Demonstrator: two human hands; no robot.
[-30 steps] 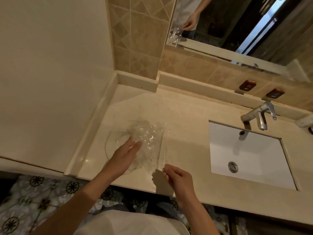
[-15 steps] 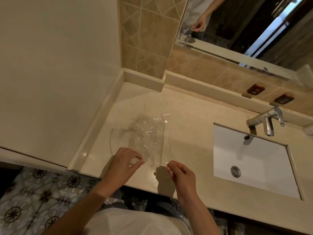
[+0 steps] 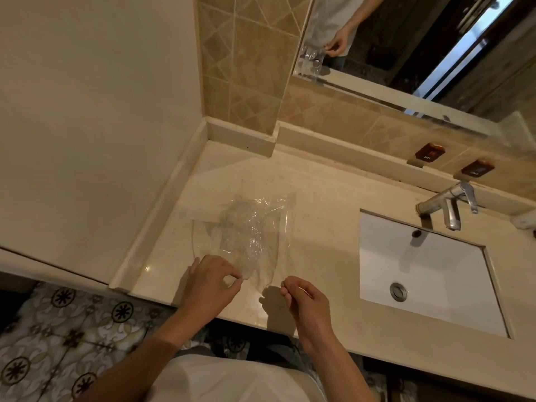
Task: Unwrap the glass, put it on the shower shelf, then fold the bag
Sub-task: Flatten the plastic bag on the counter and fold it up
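A clear, crinkled plastic bag (image 3: 246, 230) lies spread on the cream marble counter (image 3: 319, 198), left of the sink. My left hand (image 3: 211, 282) pinches the bag's near edge between thumb and forefinger. My right hand (image 3: 304, 297) pinches the bag's near right corner, fingers curled. Both hands sit at the counter's front edge. No glass and no shower shelf are in view.
A white rectangular sink (image 3: 429, 274) with a chrome tap (image 3: 446, 204) lies to the right. A mirror (image 3: 406, 44) hangs above the tiled backsplash. A plain wall closes the left side. Patterned floor tiles (image 3: 58, 338) show below the counter edge.
My left hand slid back from the middle of the bag to its near edge and now pinches it. My right hand kept its pinch on the corner. The bag lies flatter.
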